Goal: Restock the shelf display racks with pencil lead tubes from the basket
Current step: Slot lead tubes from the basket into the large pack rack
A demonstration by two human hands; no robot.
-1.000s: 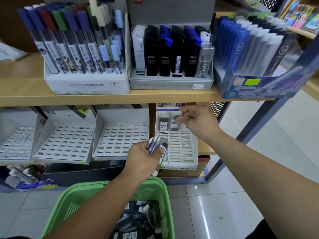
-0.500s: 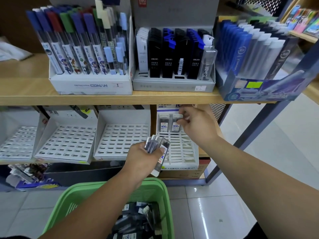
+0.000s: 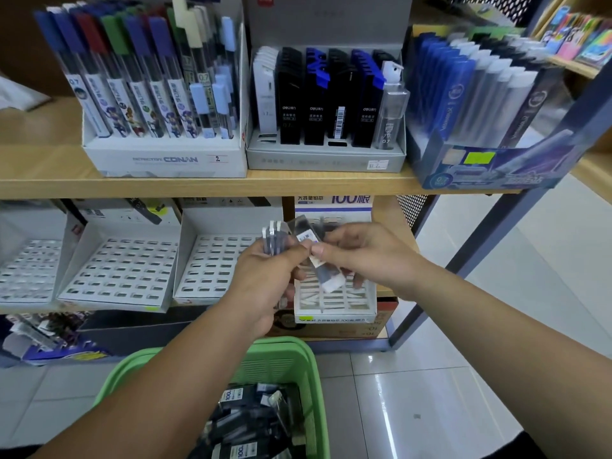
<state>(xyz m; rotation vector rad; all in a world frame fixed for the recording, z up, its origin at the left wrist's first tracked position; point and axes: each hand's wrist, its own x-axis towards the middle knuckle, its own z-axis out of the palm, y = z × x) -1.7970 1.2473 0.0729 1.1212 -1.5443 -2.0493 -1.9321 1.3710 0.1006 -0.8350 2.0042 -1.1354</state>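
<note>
- Green plastic basket (image 3: 275, 362): nearest the viewer, below both forearms; it holds a loose heap of dark pencil lead tubes with white labels (image 3: 251, 422).
- Left hand (image 3: 265, 283): fingers curled round an upright bundle of clear flat lead tubes with white edges (image 3: 274, 238), whose tops stand above the fingers.
- Right hand (image 3: 371, 256): meets the left at the fingertips and pinches a single clear tube with a white end (image 3: 326, 276), tilted, white end lowest; blurred.
- White slotted display rack (image 3: 334, 303): directly behind and below the hands.
- Row of white slotted racks (image 3: 122, 270): left of the left hand, same shelf level.
- Wooden shelf board (image 3: 165, 187): above the hands; it carries a white box of long tubes (image 3: 165, 157), a grey box of black and blue cases (image 3: 326, 157) and a blue box (image 3: 480, 167).
</note>
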